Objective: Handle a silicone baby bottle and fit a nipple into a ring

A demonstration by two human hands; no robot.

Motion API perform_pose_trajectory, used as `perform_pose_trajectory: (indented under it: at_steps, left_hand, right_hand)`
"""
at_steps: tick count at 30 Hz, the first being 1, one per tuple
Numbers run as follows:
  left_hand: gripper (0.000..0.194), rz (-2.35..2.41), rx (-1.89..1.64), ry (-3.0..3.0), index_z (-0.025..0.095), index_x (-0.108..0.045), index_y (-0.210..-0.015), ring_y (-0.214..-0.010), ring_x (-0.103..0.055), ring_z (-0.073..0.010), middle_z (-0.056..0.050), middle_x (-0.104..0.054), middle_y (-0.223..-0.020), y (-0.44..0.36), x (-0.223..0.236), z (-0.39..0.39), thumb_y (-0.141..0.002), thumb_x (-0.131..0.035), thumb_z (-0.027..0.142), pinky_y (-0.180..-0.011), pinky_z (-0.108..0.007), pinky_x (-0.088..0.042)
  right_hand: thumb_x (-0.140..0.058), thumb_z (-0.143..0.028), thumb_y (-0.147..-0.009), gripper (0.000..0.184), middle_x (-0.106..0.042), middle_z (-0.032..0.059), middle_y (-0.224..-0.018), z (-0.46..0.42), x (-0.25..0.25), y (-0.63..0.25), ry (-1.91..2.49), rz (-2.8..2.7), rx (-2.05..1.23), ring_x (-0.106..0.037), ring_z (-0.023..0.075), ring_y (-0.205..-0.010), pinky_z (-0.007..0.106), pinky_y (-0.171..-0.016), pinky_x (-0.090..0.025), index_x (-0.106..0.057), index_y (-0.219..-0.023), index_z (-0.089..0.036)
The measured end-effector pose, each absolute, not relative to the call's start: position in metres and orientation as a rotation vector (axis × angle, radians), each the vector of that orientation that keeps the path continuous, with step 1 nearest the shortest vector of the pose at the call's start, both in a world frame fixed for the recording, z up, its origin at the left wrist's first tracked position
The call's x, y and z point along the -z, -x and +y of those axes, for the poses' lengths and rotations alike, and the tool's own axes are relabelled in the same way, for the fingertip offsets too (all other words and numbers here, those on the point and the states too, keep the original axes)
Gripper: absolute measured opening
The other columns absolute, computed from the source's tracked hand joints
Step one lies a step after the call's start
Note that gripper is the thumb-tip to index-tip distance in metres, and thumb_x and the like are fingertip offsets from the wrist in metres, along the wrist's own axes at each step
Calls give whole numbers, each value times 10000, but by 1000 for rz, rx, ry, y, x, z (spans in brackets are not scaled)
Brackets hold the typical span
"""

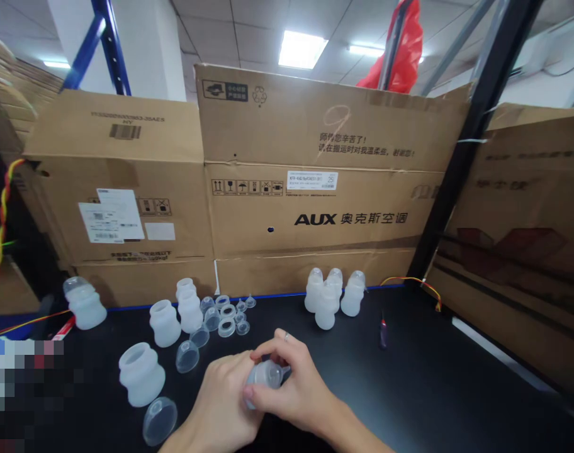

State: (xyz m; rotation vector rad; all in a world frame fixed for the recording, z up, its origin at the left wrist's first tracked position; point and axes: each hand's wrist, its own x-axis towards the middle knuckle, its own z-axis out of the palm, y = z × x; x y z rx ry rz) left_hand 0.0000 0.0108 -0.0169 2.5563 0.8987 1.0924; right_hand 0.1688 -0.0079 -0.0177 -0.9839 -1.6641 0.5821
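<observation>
Both of my hands meet low in the middle of the picture over a black table [410, 390]. My left hand [223, 402] and my right hand [294, 384] are closed together round a small translucent white bottle [264, 375] with a cap on it. The right thumb and fingers wrap its upper part, the left fingers hold it from the other side. Left of my hands stand several open white bottles [140, 374] and loose clear caps [187, 356]. A cluster of capped bottles [332, 296] stands behind my hands, to the right.
Big cardboard boxes [315, 207] wall off the back and right of the table. Small clear rings and nipples [228, 314] lie near the boxes. A small purple tool [384, 333] lies to the right. A black post [471, 132] rises at the right. Coloured wires [4, 214] hang at the left.
</observation>
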Motion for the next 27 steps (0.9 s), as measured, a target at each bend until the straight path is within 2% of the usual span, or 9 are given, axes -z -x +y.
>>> perform_pose_trajectory:
  at_steps: [4, 9, 10, 12, 13, 15, 18, 20, 27]
  left_hand:
    - [128, 948, -1483, -2923, 208, -624, -813, -560, -646, -209, -30, -676, -660, 3, 17, 19, -783, -517, 145, -550, -313, -472]
    - [146, 1183, -1641, -2852, 219, -656, -878, -571, -705, -193, 5, -738, -713, 20, 7, 33, -758, -578, 188, -532, -274, -505]
    - [145, 1184, -1653, -2854, 218, -657, -895, -591, -718, -194, 3, -752, -743, 25, 5, 35, -763, -601, 202, -551, -271, -520]
    - [164, 1102, -1635, -2876, 211, -651, -928, -619, -727, -193, -4, -760, -777, 29, 4, 36, -765, -633, 217, -587, -265, -538]
    - [170, 1031, -1574, -2890, 209, -644, -936, -617, -720, -189, -6, -753, -772, 29, 4, 35, -767, -638, 223, -589, -263, -538]
    - [116, 876, -1402, -2906, 212, -620, -888, -574, -677, -184, -8, -709, -712, 25, 5, 29, -779, -613, 249, -551, -270, -515]
    - [79, 681, -1173, -2927, 231, -540, -741, -520, -596, -197, -21, -617, -626, 13, 9, 19, -780, -545, 299, -490, -300, -446]
    - [82, 673, -1143, -2922, 236, -520, -712, -504, -568, -198, -22, -595, -606, 6, 12, 14, -783, -510, 276, -481, -309, -417]
    - [203, 972, -1343, -2893, 202, -643, -857, -546, -614, -186, -17, -667, -651, -2, 19, 8, -820, -468, 105, -551, -300, -446]
  right_hand:
    - [-733, -487, -728, 334, -393, -94, -523, -5, 30, -161, 999, -1598, -535, -325, 68, -434, 207, -437, -250, -557, -712, -203]
    - [-708, -730, -657, 580, -388, -81, -465, 0, 16, -169, 1022, -1750, -330, -368, 77, -434, 236, -478, -264, -453, -560, -218]
    - [-709, -771, -628, 583, -434, -75, -502, 1, 12, -172, 1017, -1735, -284, -403, 88, -455, 240, -488, -287, -535, -632, -214]
    - [-706, -801, -627, 721, -572, -40, -658, 0, 5, -178, 972, -1740, -237, -503, 116, -533, 242, -514, -362, -662, -1003, -188]
    - [-692, -797, -662, 809, -622, -18, -747, 0, 5, -180, 920, -1794, -217, -552, 129, -585, 243, -541, -401, -631, -1187, -183]
    - [-634, -777, -749, 770, -648, -4, -803, -1, 10, -181, 819, -1933, -142, -592, 139, -633, 243, -561, -428, -611, -1269, -209]
    - [-548, -731, -812, 523, -562, -15, -652, -2, 24, -179, 808, -2036, 62, -530, 142, -556, 259, -498, -357, -672, -879, -227]
    - [-527, -681, -800, 456, -477, -20, -567, -2, 30, -174, 838, -2045, 177, -450, 143, -498, 277, -474, -305, -552, -661, -247]
    - [-550, -472, -769, 383, -344, -50, -502, -7, 30, -158, 1087, -1778, -39, -327, 119, -456, 281, -499, -227, -288, -596, -253]
